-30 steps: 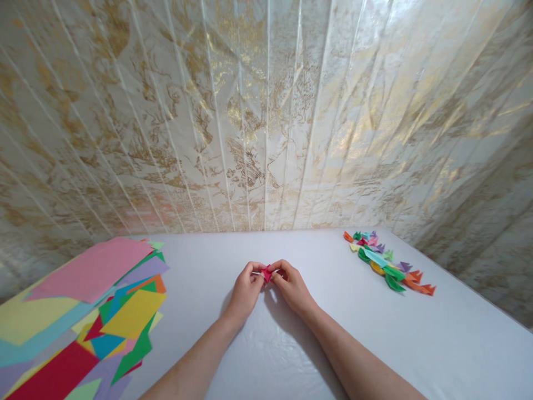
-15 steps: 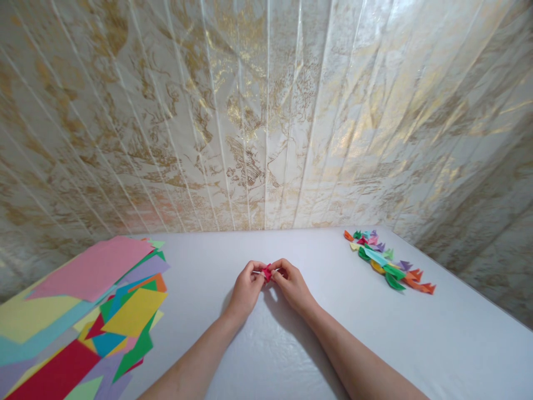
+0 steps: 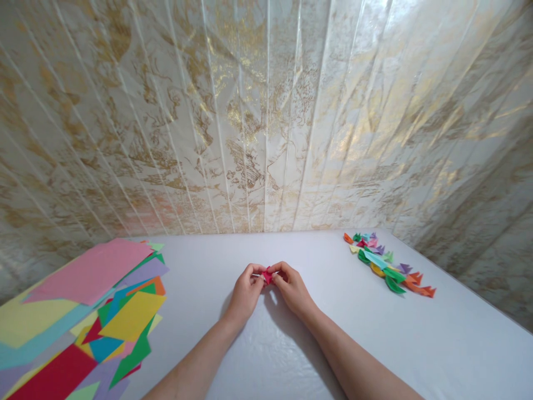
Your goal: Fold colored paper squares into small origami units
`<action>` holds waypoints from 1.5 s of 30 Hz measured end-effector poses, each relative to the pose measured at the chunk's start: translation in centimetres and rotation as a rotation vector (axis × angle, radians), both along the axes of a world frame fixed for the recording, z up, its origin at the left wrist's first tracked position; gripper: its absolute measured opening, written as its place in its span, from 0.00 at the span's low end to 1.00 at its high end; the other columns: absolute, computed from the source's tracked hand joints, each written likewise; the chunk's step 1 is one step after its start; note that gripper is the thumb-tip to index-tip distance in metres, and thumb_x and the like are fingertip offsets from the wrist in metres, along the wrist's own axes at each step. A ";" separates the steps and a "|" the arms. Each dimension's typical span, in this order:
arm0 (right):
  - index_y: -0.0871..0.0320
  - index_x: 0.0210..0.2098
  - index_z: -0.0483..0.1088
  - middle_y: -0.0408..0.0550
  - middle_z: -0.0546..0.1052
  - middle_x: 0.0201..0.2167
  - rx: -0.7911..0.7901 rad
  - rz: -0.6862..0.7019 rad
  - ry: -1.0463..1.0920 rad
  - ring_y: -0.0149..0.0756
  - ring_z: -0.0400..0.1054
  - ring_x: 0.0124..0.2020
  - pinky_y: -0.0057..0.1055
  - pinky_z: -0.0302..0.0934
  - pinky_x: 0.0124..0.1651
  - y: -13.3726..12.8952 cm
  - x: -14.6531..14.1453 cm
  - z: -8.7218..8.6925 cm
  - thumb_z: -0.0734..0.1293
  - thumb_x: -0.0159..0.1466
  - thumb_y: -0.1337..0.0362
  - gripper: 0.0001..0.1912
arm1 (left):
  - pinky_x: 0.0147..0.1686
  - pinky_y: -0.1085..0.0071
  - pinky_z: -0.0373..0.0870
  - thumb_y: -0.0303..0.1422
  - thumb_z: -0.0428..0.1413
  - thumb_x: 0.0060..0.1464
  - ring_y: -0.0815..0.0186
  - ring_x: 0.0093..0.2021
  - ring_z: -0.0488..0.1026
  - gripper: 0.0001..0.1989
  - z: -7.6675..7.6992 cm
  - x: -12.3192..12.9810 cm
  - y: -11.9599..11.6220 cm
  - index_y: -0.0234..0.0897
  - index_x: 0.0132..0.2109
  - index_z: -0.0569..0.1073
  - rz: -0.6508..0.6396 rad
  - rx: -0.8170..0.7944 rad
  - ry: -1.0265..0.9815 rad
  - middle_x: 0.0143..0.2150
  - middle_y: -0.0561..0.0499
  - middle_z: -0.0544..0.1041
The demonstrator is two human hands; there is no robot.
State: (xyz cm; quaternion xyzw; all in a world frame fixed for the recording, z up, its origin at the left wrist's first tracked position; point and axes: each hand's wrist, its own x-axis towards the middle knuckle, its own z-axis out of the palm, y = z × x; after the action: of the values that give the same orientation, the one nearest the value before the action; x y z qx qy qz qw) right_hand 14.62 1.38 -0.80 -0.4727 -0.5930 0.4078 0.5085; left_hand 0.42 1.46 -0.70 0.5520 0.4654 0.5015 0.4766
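Observation:
A small folded piece of red paper (image 3: pixel 267 275) is held between both hands, a little above the middle of the white table. My left hand (image 3: pixel 248 286) pinches its left side with thumb and fingers. On its right side, my right hand (image 3: pixel 290 282) has a similar pinch. The fingertips cover parts of the paper, so its exact folds are hard to make out.
Sheets of coloured paper (image 3: pixel 133 315) lie spread and overlapping at the left, with a large pink sheet (image 3: pixel 94 270) on top. Several small folded paper figures (image 3: pixel 393 273) form a cluster at the right back. A patterned gold and white curtain (image 3: pixel 266 111) hangs behind the table.
The red paper looks slightly turned, with more of its face showing between my fingers. Both hands keep their pinch in nearly the same place. The view has shifted slightly.

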 end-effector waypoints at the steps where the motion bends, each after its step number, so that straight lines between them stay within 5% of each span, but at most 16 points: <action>1: 0.58 0.34 0.72 0.47 0.77 0.32 0.000 -0.001 0.008 0.35 0.69 0.33 0.32 0.63 0.40 0.0 0.0 0.0 0.62 0.57 0.65 0.08 | 0.35 0.70 0.72 0.33 0.55 0.49 0.67 0.31 0.74 0.08 0.0 0.0 0.0 0.37 0.37 0.71 0.002 -0.004 -0.001 0.35 0.51 0.76; 45: 0.58 0.33 0.72 0.47 0.77 0.32 -0.013 -0.001 0.047 0.35 0.69 0.33 0.32 0.63 0.39 0.3 0.0 -0.3 0.62 0.55 0.66 0.10 | 0.37 0.69 0.72 0.33 0.54 0.49 0.65 0.35 0.75 0.09 -0.2 0.1 0.1 0.36 0.39 0.71 -0.009 -0.014 -0.009 0.36 0.50 0.76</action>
State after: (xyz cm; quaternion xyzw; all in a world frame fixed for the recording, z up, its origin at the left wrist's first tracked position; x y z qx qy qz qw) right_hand 14.66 1.64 -1.07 -0.4668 -0.5779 0.4224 0.5193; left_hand 0.47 1.60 -0.88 0.5486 0.4643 0.4986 0.4847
